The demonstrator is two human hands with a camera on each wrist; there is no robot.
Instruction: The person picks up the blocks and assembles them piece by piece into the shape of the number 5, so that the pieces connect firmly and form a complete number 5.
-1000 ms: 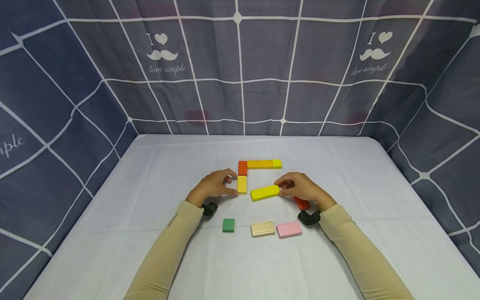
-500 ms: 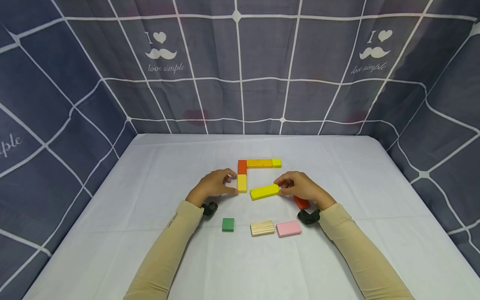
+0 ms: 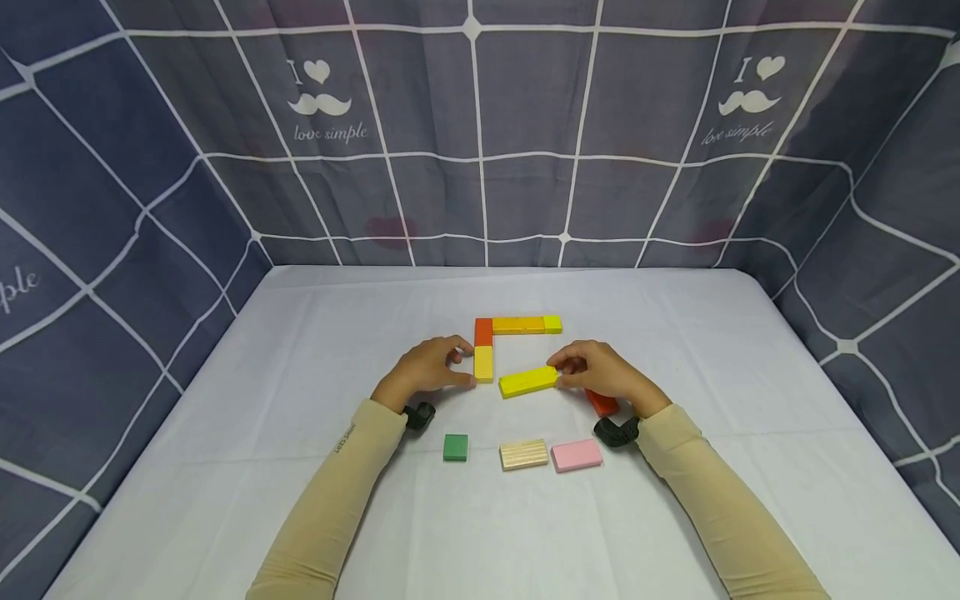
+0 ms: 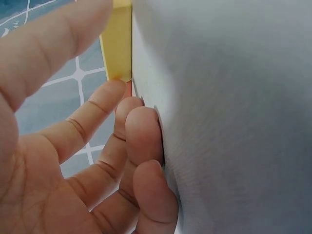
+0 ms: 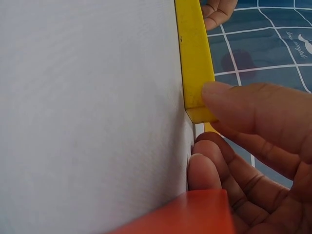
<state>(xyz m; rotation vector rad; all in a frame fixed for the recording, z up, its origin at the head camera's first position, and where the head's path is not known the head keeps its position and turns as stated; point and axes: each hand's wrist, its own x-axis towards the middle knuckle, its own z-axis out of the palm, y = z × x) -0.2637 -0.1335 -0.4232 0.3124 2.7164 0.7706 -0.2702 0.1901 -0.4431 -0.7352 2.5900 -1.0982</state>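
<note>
Middle of the head view, right hand (image 3: 603, 372): pinches the right end of the long yellow bar (image 3: 528, 382), which slants, its left end lower in the frame and apart from the column.
Column, just left of the bar: upper red block (image 3: 483, 332) and short yellow block (image 3: 483, 365), end to end; an amber bar (image 3: 517, 326) runs right from the top, tipped by a small lemon block (image 3: 552, 324).
Left hand (image 3: 424, 367): left of the column, thumb and forefinger set wide, gripping nothing.
Lower centre of the frame: green block (image 3: 455, 447), ridged tan block (image 3: 524, 455) and pink block (image 3: 577, 455) on the white cloth (image 3: 412, 533); the right hand partly hides a loose red block (image 3: 602, 404).
Left wrist view, column seam: forefinger tip by the joint of yellow and red, upper left; I'd keep that touch light, a brace rather than a push.
Right wrist view, bar end: thumb over its corner, right of centre; I can't tell whether that end is lifted. For a neat fit against the column, I'd square the slant before contact and ease off at the touch.
Right wrist view, bottom: loose red block close under the curled fingers; I'd watch for a knuckle nudging it.
</note>
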